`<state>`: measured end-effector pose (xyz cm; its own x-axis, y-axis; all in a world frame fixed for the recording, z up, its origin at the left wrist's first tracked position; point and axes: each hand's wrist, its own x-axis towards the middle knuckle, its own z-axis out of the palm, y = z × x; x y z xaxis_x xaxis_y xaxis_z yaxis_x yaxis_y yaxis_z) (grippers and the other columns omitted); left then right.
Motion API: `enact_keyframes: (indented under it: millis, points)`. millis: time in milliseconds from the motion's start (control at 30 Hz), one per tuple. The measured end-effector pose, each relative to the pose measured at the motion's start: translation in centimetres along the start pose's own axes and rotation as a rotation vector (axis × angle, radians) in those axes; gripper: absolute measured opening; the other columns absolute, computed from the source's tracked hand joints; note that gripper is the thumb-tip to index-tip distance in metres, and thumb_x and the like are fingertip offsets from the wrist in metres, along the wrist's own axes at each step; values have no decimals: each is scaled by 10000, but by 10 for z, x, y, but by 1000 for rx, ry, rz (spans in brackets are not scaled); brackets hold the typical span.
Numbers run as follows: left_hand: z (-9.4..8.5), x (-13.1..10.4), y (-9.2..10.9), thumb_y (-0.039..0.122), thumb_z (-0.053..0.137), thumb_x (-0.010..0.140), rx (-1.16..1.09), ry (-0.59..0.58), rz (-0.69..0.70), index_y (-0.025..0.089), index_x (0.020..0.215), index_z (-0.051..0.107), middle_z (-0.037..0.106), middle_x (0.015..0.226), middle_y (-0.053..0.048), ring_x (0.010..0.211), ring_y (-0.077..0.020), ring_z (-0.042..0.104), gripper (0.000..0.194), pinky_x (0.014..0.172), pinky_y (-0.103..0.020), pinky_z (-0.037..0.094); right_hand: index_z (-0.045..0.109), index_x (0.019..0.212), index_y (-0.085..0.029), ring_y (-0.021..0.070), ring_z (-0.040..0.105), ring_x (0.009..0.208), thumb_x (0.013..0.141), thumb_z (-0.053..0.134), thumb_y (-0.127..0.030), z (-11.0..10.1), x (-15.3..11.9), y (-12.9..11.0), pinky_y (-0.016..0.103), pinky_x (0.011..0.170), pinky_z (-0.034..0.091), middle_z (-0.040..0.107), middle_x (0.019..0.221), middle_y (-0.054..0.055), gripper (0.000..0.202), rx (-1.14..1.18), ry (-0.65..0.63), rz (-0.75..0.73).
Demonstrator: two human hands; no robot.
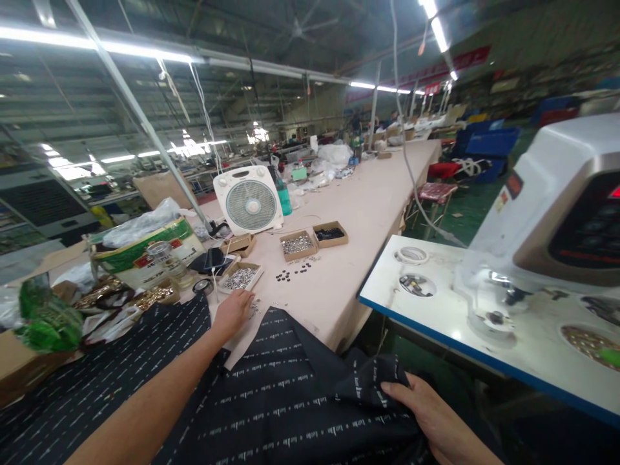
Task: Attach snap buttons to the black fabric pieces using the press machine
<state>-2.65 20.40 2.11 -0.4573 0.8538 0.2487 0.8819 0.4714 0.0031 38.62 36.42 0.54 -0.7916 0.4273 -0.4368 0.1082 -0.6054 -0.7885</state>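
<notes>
Dark fabric with rows of white printed lettering (271, 394) spreads across the front of the table and over its near edge. My right hand (429, 407) pinches a bunched edge of this fabric, thumb on top. My left hand (235, 315) is down at the tabletop with its fingers drawn together, beside small loose metal pieces (254, 306). What its fingertips hold, if anything, is too small to make out. Just beyond it stands a small open box of silvery metal pieces (241, 278). Several black round pieces (292, 274) lie scattered farther along the table.
Two cardboard trays, one with metal parts (296, 245) and one with black parts (330, 234), sit ahead. A white box fan (249, 200) stands behind them. At left are a printed carton (145, 258) and a phone (214, 259). A machine (542, 213) on a blue-edged white table (387, 290) is at right.
</notes>
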Motion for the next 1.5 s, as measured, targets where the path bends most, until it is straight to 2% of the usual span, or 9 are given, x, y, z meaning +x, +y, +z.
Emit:
enact_keyframes:
  millis: [200, 367, 500, 567, 767, 867, 1067, 1300, 1500]
  points:
    - [-41, -17, 68, 411, 368, 1031, -152, 55, 127, 157, 1332, 538, 623, 1285, -133, 1216, -240, 552, 429, 1070, -393, 450, 777, 1003, -144, 278, 723, 922, 829, 723, -324, -8, -2, 0, 384, 930, 528, 787, 920, 79, 256, -74, -21, -47]
    - [-64, -26, 158, 752, 728, 683, -358, -255, 605, 143, 1520, 355, 413, 1555, -181, 1442, -338, 349, 1101, 1216, -494, 268, 766, 986, -138, 283, 730, 881, 790, 774, -357, -14, -11, -2, 422, 929, 535, 787, 926, 92, 295, -17, 41, -131]
    - [-59, -10, 191, 489, 712, 808, -370, -574, 598, 170, 1291, 628, 683, 1230, -153, 1143, -329, 607, 585, 995, -456, 455, 747, 1015, -144, 303, 730, 913, 794, 759, -392, -31, -23, -2, 463, 936, 542, 783, 971, 112, 332, 10, 118, -185]
    - [-57, -4, 199, 341, 575, 891, -415, -694, 577, 189, 1065, 714, 733, 980, -90, 906, -242, 658, 270, 813, -341, 481, 726, 1082, -149, 325, 718, 971, 820, 713, -421, -43, -32, -5, 494, 949, 537, 771, 1033, 127, 378, -101, 256, -237]
    - [-68, -3, 230, 309, 417, 947, -566, -716, 520, 172, 834, 642, 665, 804, -27, 734, -160, 572, 287, 672, -262, 410, 497, 1438, -170, 363, 479, 1353, 828, 700, -384, -33, -78, -36, 564, 1146, 348, 529, 1462, 168, 677, -987, 982, -921]
    - [-78, -6, 247, 389, 420, 960, -702, -746, 503, 165, 818, 624, 641, 791, -17, 727, -157, 547, 335, 667, -264, 404, 443, 1484, -196, 336, 377, 1437, 828, 732, -372, -5, -84, -48, 534, 1204, 240, 494, 1510, 134, 738, -1390, 632, -1087]
    - [-97, -15, 251, 645, 632, 810, -697, -887, 428, 176, 876, 657, 629, 782, 16, 738, -166, 564, 475, 604, -242, 367, 735, 904, -205, 199, 675, 798, 863, 660, -289, 2, -47, -46, 281, 740, 456, 740, 836, 13, 119, -1342, 67, -490]
    - [-84, -23, 236, 252, 583, 803, -567, -874, 521, 179, 778, 648, 633, 742, 11, 703, -160, 574, 101, 623, -248, 362, 667, 793, -174, 157, 587, 718, 862, 597, -232, 6, -35, -47, 240, 634, 366, 663, 775, 7, 115, -1150, -116, -452]
    - [-79, -23, 227, 249, 573, 796, -710, -942, 425, 165, 833, 662, 625, 755, 14, 707, -156, 538, 127, 643, -245, 378, 623, 852, -182, 161, 564, 735, 797, 565, -110, 20, -32, -47, 247, 657, 340, 654, 790, 15, 107, -1243, 32, -509]
